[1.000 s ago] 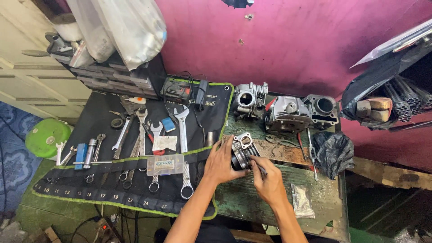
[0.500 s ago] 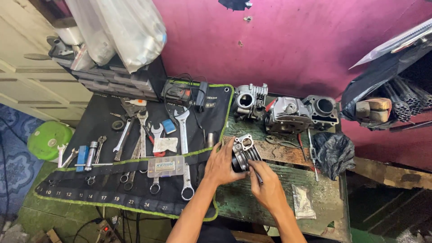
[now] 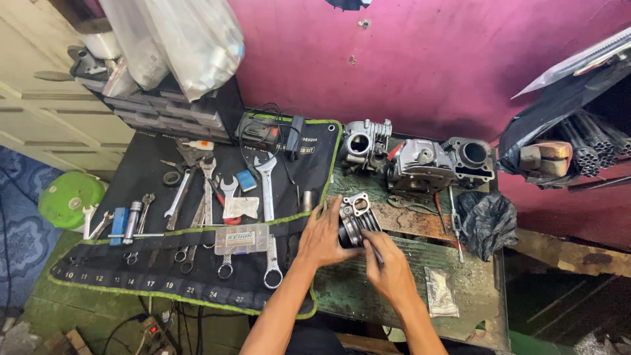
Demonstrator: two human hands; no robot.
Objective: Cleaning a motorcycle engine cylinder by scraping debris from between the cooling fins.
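Cylinder (image 3: 358, 217) at frame centre is now gripped by left hand (image 3: 327, 238); right hand (image 3: 389, 266), moved closer, pinches a thin tool (image 3: 374, 252).

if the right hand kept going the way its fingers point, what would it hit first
The right hand points up and left, straight at the finned engine cylinder that the left hand steadies. It already seems to touch it with a thin tool, so the cylinder comes first, though depth is unclear.

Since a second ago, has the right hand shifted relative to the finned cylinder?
Yes. The right hand moved in leftward toward the finned cylinder; its fingers now meet the cylinder's lower edge, which the left hand steadies.
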